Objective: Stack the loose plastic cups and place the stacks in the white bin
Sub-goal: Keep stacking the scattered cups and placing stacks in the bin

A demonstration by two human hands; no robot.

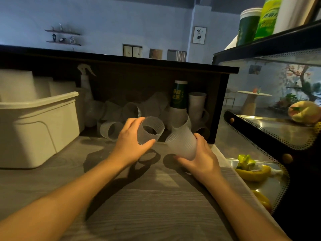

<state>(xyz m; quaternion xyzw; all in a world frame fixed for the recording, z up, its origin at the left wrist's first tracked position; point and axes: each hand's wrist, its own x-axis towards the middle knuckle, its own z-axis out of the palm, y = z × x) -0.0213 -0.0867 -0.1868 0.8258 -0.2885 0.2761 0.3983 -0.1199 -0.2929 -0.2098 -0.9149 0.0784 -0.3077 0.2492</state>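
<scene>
My left hand (132,145) grips a ribbed translucent plastic cup (150,130), tilted so that its open mouth faces away and to the right. Just to the right, my right hand (199,159) holds a second ribbed cup (183,142) from below, its base pointing up toward the first one. The two cups are close but apart. Behind them several loose cups (112,130) lie jumbled under the dark counter overhang. The white bin (36,129) stands on the left of the wooden worktop.
A green-labelled cup stack (178,96) and a white cup stack (197,105) stand at the back right, a spray bottle (86,80) at the back left. A glass display case (271,129) with fruit borders the worktop on the right. The wooden surface (139,197) stretches in front.
</scene>
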